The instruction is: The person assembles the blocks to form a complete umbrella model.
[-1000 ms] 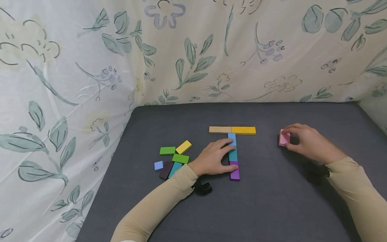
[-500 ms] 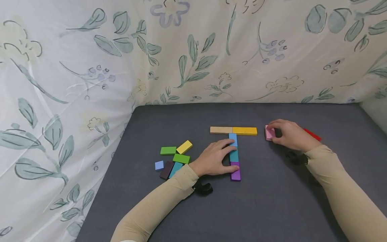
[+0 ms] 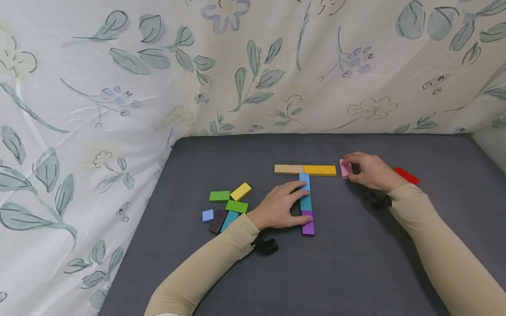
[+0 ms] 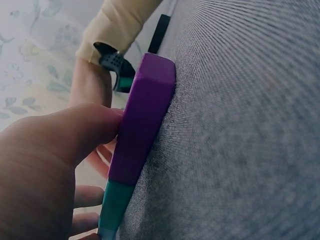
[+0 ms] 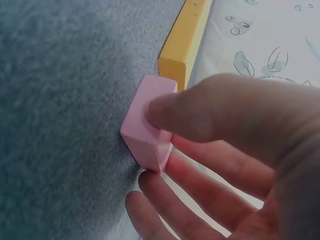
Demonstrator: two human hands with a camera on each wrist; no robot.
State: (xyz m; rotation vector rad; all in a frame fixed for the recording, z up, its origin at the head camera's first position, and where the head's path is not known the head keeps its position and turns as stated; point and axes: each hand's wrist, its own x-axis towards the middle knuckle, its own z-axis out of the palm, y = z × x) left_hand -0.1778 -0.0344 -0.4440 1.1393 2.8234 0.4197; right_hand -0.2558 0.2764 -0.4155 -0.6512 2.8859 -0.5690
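Leftward from its place half a second ago, the right hand has carried the pink rectangular block, which now sits just beside the right end of a yellow-orange oblong block. Thumb and fingers pinch the pink block from opposite sides, low at the grey woven cloth. Left of the yellow-orange block, a beige wood-toned block continues the far row. From that row's join, a column runs nearward: light blue block, teal block, purple block. Spread along this column, the left hand rests its thumb against the purple block and its loosely extended fingers on the others, grasping none. Right of the right hand lies a red block.
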